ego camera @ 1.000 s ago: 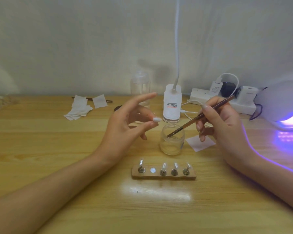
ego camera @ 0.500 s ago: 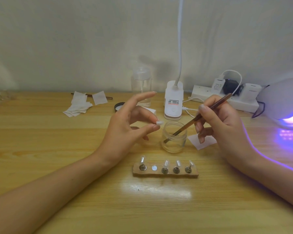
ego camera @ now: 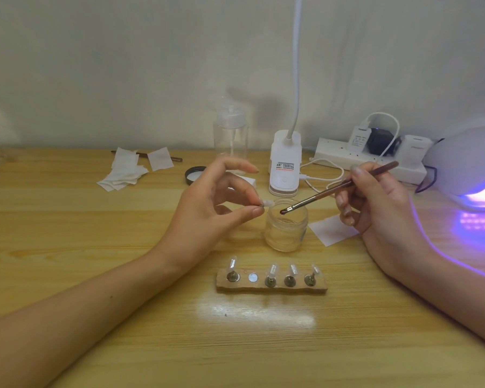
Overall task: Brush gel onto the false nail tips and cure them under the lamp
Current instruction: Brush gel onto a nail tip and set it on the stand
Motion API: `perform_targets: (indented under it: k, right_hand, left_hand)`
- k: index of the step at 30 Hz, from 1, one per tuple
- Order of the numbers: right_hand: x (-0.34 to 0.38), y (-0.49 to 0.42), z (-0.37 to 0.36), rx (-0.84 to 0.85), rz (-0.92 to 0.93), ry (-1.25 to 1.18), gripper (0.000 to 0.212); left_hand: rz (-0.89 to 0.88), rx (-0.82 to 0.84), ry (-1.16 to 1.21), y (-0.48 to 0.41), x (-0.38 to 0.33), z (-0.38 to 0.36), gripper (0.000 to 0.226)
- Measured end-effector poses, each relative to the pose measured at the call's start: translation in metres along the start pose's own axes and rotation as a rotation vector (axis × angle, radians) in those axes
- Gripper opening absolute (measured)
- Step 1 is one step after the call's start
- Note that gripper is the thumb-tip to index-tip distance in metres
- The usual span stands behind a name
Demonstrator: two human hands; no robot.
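Nail tips (ego camera: 272,271), four on holder (ego camera: 271,288), one pinched

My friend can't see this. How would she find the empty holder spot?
On the wooden table, in front of the glass jar, lies a brown holder strip. The empty spot is second from its left end. The other four carry clear nail tips on metal stands; this one shows only a shiny disc.

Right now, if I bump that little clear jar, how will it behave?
The jar looks squat, so it would probably slide rather than tip. Its clear walls look thick, likely glass: fairly heavy and slippery. It stands open, so a hard knock might spill it.
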State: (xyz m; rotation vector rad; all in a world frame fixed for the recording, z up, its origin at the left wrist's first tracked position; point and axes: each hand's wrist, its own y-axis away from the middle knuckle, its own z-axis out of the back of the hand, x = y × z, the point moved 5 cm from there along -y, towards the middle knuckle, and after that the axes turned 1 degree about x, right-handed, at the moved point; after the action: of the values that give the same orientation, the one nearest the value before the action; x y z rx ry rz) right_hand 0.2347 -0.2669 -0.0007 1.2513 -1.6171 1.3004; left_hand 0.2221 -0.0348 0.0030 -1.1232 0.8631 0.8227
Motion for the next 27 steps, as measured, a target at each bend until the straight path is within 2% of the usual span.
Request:
perform_targets:
  k: [9,19,27]
  right_hand:
    - [0.0016,-0.0012,-0.0015,-0.026,-0.038,-0.041,0.015]
    - [0.0008,-0.0007,-0.006,0.061,-0.053,0.001,0.02]
    - [0.0027,0.0004,-0.0036,0.03,-0.045,-0.018,0.016]
  left_hand:
    - [-0.017,0.02,-0.003,0.0004,0.0003,-0.0018,0.041]
    - [-0.017,0.033,0.003,0.0001,0.0006,-0.0035,0.045]
    - [-0.027,0.02,-0.027,0.0007,-0.002,-0.0041,0.045]
